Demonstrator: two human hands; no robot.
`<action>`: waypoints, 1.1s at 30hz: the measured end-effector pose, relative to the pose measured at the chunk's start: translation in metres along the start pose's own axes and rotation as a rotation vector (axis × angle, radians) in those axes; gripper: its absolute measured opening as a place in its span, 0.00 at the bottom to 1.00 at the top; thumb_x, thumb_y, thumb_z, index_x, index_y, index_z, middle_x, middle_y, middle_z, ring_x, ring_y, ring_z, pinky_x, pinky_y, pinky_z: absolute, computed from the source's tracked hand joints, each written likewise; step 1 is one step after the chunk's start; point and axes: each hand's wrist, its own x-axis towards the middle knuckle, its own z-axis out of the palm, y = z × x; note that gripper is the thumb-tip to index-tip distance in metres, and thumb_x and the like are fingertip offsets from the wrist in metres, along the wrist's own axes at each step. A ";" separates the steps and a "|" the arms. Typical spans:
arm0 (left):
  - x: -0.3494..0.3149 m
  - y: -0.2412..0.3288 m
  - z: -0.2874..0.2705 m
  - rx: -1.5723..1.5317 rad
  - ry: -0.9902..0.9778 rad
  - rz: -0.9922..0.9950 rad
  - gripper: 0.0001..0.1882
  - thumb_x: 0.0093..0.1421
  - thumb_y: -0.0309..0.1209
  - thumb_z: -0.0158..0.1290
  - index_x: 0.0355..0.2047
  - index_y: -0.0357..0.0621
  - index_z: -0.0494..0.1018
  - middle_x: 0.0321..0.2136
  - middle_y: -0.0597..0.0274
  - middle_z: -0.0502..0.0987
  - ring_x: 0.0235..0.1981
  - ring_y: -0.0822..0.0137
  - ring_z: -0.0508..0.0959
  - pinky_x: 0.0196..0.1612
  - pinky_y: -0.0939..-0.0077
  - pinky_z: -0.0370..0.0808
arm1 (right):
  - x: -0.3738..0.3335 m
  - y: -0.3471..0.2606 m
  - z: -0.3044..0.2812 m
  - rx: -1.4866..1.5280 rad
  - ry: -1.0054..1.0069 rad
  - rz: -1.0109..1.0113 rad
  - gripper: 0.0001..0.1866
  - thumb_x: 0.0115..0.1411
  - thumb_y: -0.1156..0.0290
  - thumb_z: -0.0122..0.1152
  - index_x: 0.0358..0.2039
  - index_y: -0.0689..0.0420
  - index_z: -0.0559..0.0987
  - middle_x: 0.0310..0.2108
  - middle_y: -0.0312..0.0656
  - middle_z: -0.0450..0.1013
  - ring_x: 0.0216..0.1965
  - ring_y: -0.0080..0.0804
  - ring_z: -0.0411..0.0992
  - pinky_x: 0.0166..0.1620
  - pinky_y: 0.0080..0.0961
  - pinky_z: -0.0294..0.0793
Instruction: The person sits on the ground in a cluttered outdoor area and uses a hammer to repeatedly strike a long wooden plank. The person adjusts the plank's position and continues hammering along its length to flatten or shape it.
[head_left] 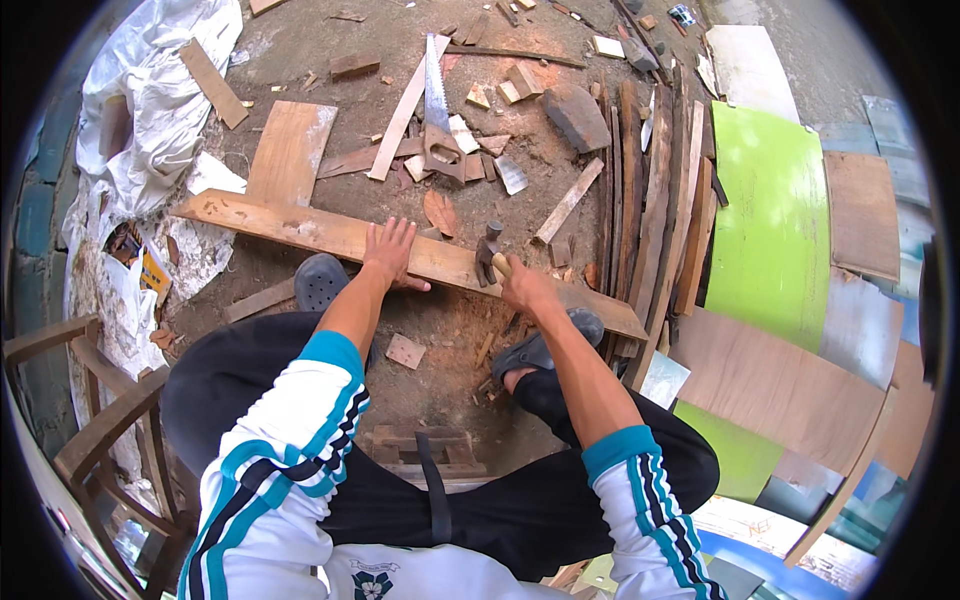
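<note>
A long wooden plank (285, 224) lies crosswise in front of me, running from the upper left down to the right. My left hand (392, 256) rests flat on it near the middle, fingers spread. In my right hand (528, 290) is a hammer (488, 252), gripped by its wooden handle close to the head. The hammer's dark metal head is over the plank; whether it touches the wood I cannot tell. A wider board (291, 150) extends away from the plank's far edge at the left. Beyond the plank, a handsaw (436, 105) lies among offcuts.
Long wood strips (655, 190) are stacked at the right, beside a lime-green panel (768, 210) and other sheets. White sacking (155, 95) covers the left side. A wooden chair frame (110, 410) stands near my left. A stone block (577, 117) sits among scraps on the dirt.
</note>
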 end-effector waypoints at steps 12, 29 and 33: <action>0.013 0.003 0.010 -0.060 0.026 -0.031 0.79 0.35 0.76 0.61 0.74 0.45 0.33 0.75 0.51 0.33 0.75 0.46 0.29 0.70 0.33 0.31 | 0.001 0.029 0.065 0.665 0.049 0.217 0.22 0.63 0.59 0.56 0.51 0.62 0.71 0.33 0.57 0.78 0.33 0.53 0.78 0.39 0.47 0.74; 0.008 -0.035 0.022 -0.141 0.076 -0.155 0.80 0.35 0.72 0.65 0.74 0.48 0.29 0.74 0.45 0.25 0.73 0.40 0.24 0.69 0.30 0.31 | 0.003 -0.018 0.055 0.166 0.101 -0.270 0.24 0.68 0.44 0.49 0.42 0.56 0.75 0.25 0.56 0.77 0.30 0.58 0.78 0.33 0.50 0.76; 0.011 -0.049 0.019 -0.167 -0.062 -0.244 0.80 0.37 0.73 0.64 0.73 0.47 0.26 0.72 0.41 0.22 0.71 0.36 0.21 0.67 0.28 0.29 | -0.010 0.019 0.048 0.047 0.098 -0.322 0.24 0.68 0.45 0.48 0.40 0.56 0.75 0.21 0.54 0.77 0.24 0.56 0.78 0.27 0.48 0.76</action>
